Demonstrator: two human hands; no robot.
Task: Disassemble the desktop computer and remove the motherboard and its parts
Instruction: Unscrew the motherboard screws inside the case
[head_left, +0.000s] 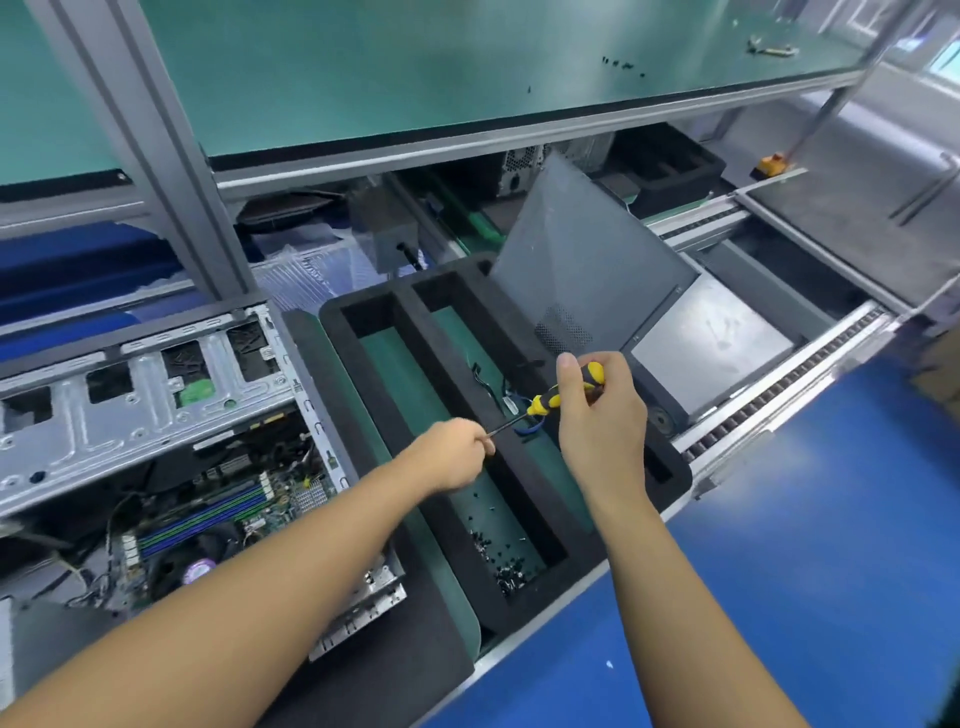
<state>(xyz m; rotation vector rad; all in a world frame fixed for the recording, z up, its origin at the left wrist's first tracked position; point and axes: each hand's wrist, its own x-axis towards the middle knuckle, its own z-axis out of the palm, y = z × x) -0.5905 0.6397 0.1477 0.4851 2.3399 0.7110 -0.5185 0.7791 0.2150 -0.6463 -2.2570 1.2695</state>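
Near left: one desktop computer (156, 441), lying with its open side up, bare grey metal frame with punched openings across the far half. Deeper inside, toward the near edge, the motherboard (223, 514): green board, a row of blue and black memory slots, thin wires trailing over it. Slot count too blurred to give. Lower left of the case cut off by the picture edge and partly covered by the left forearm.

Just right of the case: one black foam tray (374, 306) with two long compartments in view. In the near end of the right-hand compartment, a scatter of small dark screws (498, 561), too many and too small to count. Farther along the same compartment, a small bundle of blue and black wires (525, 423), partly hidden behind the tool.

One grey side panel (582, 260) standing tilted at the tray's far right.

Over the tray, two hands on one screwdriver (543, 404). Right hand (597, 415): fingers curled round the yellow-and-black handle, thumb up. Left hand (457, 457): curled, pinching the thin metal shaft at its end. Tip hidden in the fingers; anything held on it impossible to tell.
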